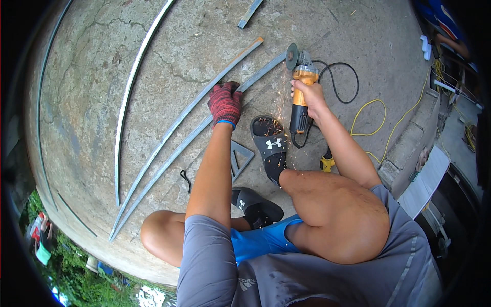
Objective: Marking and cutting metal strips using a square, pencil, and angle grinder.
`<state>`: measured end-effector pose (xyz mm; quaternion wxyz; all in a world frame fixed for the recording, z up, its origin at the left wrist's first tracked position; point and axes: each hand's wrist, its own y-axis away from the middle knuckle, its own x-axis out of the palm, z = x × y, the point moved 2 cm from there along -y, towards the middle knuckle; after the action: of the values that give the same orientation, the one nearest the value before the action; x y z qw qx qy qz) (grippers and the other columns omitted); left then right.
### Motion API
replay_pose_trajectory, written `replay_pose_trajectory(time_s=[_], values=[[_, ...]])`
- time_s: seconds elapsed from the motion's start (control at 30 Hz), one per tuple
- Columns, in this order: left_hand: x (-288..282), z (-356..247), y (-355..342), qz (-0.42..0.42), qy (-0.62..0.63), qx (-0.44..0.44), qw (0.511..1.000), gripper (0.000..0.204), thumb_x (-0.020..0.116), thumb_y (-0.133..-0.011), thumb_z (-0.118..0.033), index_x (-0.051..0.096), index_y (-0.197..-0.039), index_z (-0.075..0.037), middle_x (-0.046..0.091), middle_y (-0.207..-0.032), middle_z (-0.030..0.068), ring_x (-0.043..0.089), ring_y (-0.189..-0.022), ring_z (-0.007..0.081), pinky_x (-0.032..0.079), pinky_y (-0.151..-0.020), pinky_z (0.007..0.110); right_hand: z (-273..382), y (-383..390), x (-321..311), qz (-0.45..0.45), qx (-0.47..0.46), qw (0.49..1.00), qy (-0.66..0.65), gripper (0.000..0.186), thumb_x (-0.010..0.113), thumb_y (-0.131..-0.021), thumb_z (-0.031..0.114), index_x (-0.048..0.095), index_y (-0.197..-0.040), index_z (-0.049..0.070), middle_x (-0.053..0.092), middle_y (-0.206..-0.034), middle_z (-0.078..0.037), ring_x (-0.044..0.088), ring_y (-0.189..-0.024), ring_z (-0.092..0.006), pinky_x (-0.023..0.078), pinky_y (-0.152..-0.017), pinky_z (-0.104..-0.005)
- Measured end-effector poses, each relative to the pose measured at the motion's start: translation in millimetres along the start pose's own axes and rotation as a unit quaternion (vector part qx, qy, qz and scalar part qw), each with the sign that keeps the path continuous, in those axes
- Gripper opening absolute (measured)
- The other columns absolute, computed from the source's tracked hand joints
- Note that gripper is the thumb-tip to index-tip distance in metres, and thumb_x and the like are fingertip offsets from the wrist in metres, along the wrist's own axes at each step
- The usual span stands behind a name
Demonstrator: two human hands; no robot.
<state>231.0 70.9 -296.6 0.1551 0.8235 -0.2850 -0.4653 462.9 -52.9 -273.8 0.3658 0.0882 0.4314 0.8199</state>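
My left hand [225,106], in a red and black knit glove, is closed on a grey metal bar [263,70] lying on the concrete. A second metal bar [186,113] runs close beside it on the left, near the glove's knuckles. My bare right hand [310,96] is wrapped round the body of an orange and black angle grinder [305,78], held upright in the picture. Its cutting disc [292,56] meets the far end of the gripped bar. Orange sparks [281,102] spray from there down toward my right foot. My right fingertips are partly hidden behind the grinder.
My feet, in black slides [270,145], are close below the sparks. A metal triangle square [241,159] lies between my arm and foot. A black cord [356,84] and a yellow cord [384,115] loop at right. More bars [124,102] lie left. Another person's arm [454,47] shows far right.
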Motion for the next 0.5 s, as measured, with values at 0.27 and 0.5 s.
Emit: replay_pose_trajectory(time_s=[0.27,0.5], values=[[0.9,0.9,-1.1,0.0,0.006,0.002,1.0,0.027,0.07,-0.086,-0.026,0.071,-0.113,-0.021,0.061,-0.12,0.0145,0.056,-0.115,0.0354,0.045,-0.101,0.046,-0.6,1.0,1.0,-0.003,0.0,1.0,0.004,0.027,0.08,-0.08,0.018,0.066,-0.096,0.002,0.067,-0.08,-0.007,0.065,-0.064,-0.0162,0.052,-0.055,-0.0304],[0.0,0.9,-0.9,0.002,-0.001,-0.002,1.0,0.027,0.07,-0.086,-0.025,0.071,-0.113,-0.021,0.061,-0.12,0.0146,0.056,-0.115,0.0354,0.045,-0.101,0.046,2.8,2.0,3.4,-0.008,-0.003,1.0,0.011,0.027,0.079,-0.079,0.018,0.066,-0.097,0.001,0.067,-0.08,-0.007,0.065,-0.063,-0.0162,0.052,-0.055,-0.0302]])
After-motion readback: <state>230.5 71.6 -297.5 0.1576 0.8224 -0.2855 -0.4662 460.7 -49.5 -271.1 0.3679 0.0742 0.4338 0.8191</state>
